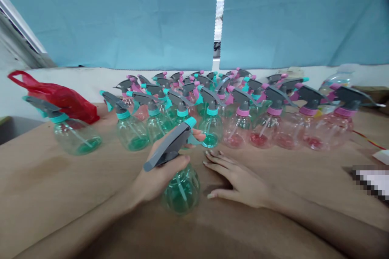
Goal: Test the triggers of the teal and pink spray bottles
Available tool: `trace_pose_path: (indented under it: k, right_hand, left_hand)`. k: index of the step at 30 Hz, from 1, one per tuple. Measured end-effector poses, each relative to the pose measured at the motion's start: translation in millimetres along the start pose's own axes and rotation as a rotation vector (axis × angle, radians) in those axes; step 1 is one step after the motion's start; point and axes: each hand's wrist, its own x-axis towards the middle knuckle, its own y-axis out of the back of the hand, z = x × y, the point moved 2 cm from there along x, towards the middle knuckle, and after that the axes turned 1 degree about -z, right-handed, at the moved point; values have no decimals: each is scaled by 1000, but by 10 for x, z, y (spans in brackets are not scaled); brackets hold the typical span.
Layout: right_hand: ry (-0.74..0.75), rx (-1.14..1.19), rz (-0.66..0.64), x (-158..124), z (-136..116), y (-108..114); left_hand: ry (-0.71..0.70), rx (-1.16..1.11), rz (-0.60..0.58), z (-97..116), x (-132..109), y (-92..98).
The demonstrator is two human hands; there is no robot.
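My left hand (158,176) is wrapped round the neck of a green spray bottle (181,190) with a grey head and teal trigger, one finger on the trigger. The bottle stands near me on the brown table (60,194). My right hand (237,178) lies flat on the table just right of the bottle, fingers stretched out, holding nothing.
Behind stand several spray bottles in rows: green ones with teal collars (132,129) on the left, pink ones (273,127) on the right. One green bottle (71,133) stands apart at far left beside a red plastic bag (63,97). A blue curtain (121,16) hangs behind.
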Motion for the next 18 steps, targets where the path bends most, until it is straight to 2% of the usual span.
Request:
trace_pose_path:
  k: [3,7,13,18]
  right_hand:
    - [5,6,13,-4,5,0]
    - [20,21,22,-9,10,-8]
    - [24,42,39,-9,10,-16]
    - [15,3,17,-2,2,-4]
  left_hand:
    - [1,-51,-52,3,-29,-40]
    - [-40,-61,-24,2,-32,-56]
    - [-59,-49,-41,-13,7,-42]
    - [-96,-102,-64,43,68,-106]
